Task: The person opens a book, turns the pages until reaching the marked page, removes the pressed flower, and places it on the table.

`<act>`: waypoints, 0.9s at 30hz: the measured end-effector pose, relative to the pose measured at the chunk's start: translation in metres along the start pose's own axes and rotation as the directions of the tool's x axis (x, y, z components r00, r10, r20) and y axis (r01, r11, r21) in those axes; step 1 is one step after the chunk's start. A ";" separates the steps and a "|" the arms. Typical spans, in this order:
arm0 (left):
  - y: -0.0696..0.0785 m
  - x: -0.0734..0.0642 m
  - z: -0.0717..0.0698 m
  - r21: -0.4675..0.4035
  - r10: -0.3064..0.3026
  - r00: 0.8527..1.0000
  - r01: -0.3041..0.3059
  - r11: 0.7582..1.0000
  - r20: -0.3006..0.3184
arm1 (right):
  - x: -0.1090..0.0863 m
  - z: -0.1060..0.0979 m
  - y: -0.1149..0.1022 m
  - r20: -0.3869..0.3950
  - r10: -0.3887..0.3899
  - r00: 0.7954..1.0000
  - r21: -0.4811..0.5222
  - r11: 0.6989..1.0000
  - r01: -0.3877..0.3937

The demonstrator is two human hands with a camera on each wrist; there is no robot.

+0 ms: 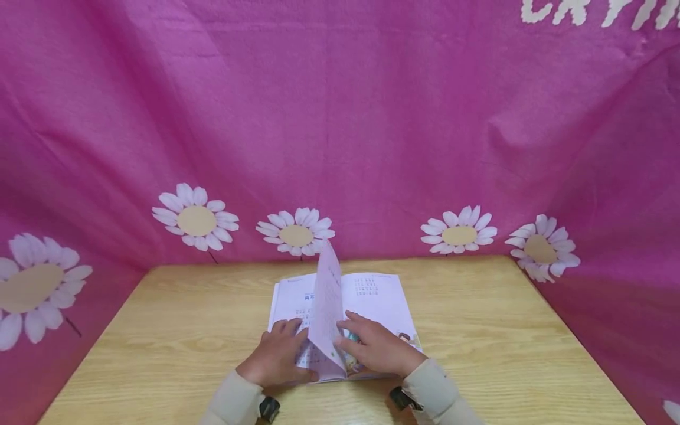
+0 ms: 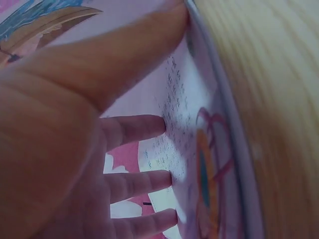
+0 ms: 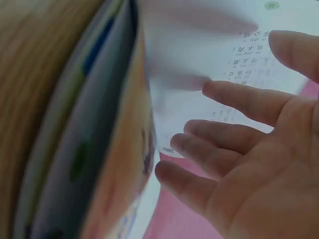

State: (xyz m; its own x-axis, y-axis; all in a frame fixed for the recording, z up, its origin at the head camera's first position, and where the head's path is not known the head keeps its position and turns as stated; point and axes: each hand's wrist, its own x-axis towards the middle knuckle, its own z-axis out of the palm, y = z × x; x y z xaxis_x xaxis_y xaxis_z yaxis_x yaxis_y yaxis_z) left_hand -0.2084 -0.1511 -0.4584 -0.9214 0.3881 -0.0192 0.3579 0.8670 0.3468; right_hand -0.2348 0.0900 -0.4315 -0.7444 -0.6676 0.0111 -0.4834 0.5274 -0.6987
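Observation:
An illustrated book point(image 1: 388, 310) lies spread on the wooden table, and one leaf point(image 1: 328, 304) stands up from its spine, curving slightly. My left hand point(image 1: 278, 354) rests over the left page, fingers extended. In the left wrist view its thumb point(image 2: 114, 55) reaches the book's near edge, with the other fingertips on the printed page. My right hand point(image 1: 379, 348) is above the right page, fingertips right by the raised leaf. The right wrist view shows that hand's fingers point(image 3: 244, 102) nearly straight and spread, beside the leaf's printed side point(image 3: 199, 55). Part of the lower right page's picture is hidden under this hand.
The wooden table point(image 1: 494, 336) extends on both sides of the book. A pink cloth point(image 1: 382, 136) with daisies hangs behind and along both sides. Dark bands point(image 1: 269, 407) circle both wrists below light sleeves point(image 1: 234, 398).

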 end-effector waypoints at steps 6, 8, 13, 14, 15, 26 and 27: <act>-0.010 0.000 -0.007 -0.217 0.081 0.996 -0.086 0.972 -0.029 | 0.000 0.008 0.000 0.018 0.010 1.000 0.018 1.000 -0.011; -0.016 0.001 -0.011 -0.324 0.153 0.987 -0.157 0.933 -0.039 | 0.000 0.009 0.001 0.018 0.003 1.000 0.012 1.000 -0.004; -0.034 0.001 -0.020 -0.485 0.199 0.978 -0.205 0.850 -0.063 | 0.002 0.015 0.003 0.022 -0.045 0.999 -0.065 0.997 0.046; -0.037 0.000 -0.021 -0.501 0.165 0.984 -0.174 0.848 -0.061 | 0.002 0.017 0.004 0.023 -0.044 0.999 -0.073 0.996 0.046; -0.040 -0.001 -0.023 -0.504 0.124 0.990 -0.138 0.853 -0.063 | 0.002 0.018 0.004 0.023 -0.045 0.999 -0.080 0.996 0.047; -0.049 0.001 -0.024 -0.468 -0.169 0.975 0.082 0.880 -0.147 | 0.004 0.029 0.000 0.008 0.034 0.999 -0.187 0.982 -0.032; -0.050 0.001 -0.024 -0.461 -0.172 0.974 0.085 0.883 -0.150 | 0.004 0.030 0.000 0.001 0.021 1.000 -0.212 0.977 -0.021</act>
State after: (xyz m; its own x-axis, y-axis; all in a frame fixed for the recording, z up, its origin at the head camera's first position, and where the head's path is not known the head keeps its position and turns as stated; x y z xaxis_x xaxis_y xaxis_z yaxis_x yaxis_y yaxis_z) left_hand -0.2308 -0.2017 -0.4530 -0.9814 0.1816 0.0622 0.1678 0.6545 0.7372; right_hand -0.2240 0.0711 -0.4528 -0.7541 -0.6568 -0.0044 -0.5547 0.6405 -0.5311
